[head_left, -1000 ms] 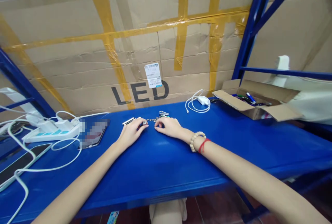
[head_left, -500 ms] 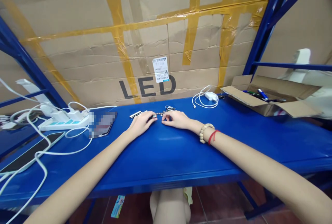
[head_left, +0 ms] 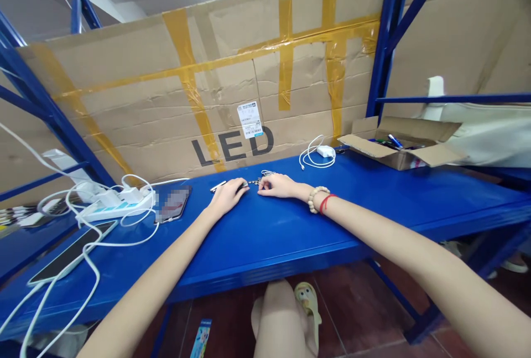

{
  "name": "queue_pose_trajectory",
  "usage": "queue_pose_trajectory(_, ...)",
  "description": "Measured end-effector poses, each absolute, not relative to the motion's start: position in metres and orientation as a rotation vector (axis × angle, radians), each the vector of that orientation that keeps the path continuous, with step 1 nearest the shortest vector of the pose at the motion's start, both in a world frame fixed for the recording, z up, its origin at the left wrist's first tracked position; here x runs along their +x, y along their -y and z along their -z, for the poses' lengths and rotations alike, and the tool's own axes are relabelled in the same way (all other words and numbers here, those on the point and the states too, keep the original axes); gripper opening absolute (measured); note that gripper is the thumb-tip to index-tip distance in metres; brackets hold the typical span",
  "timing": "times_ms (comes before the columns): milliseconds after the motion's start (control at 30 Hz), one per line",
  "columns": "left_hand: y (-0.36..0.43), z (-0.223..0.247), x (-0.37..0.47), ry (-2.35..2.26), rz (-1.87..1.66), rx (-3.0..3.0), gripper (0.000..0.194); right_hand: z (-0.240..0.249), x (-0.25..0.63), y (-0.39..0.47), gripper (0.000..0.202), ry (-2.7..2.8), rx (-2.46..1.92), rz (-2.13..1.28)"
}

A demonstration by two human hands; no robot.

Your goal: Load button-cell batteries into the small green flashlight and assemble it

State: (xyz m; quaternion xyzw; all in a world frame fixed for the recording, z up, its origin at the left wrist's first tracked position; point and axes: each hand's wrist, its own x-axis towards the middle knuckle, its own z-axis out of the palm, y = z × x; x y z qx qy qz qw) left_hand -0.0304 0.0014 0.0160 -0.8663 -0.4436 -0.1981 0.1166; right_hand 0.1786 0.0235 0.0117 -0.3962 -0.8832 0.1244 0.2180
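Note:
My left hand (head_left: 227, 194) rests on the blue tabletop (head_left: 265, 231) with its thumb and fingers bent together round a small object I cannot make out. Just beyond it lie slim silver pieces (head_left: 218, 186), partly covered by the hand. Facing it, my right hand (head_left: 279, 186) has its fingers curled in a pinch, and what they hold is hidden. A short row of small shiny metal bits (head_left: 253, 182) spans the gap between the two hands. Behind my right hand is a thin pale loop (head_left: 267, 172), perhaps a cord or wire.
A white charger with coiled cable (head_left: 326, 151) lies at the back. An open cardboard box (head_left: 398, 157) holding pens stands right. To the left are a power strip (head_left: 118, 208), loose white cables, a phone (head_left: 176, 204) and a dark-screened device (head_left: 74, 252). Large cardboard (head_left: 166, 114) forms the back wall.
The camera view has shifted and tilted up, showing more ceiling and a slipper below. Both hands keep nearly the same pose and place on the table, close to the metal bits.

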Motion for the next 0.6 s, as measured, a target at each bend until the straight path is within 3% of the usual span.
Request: queue_pose_trajectory(600, 0.0071, -0.0171, -0.0220, 1.274, 0.469, -2.508, 0.025, -0.0102, 0.1773, -0.0236, 0.019, 2.456, -1.014, -0.262)
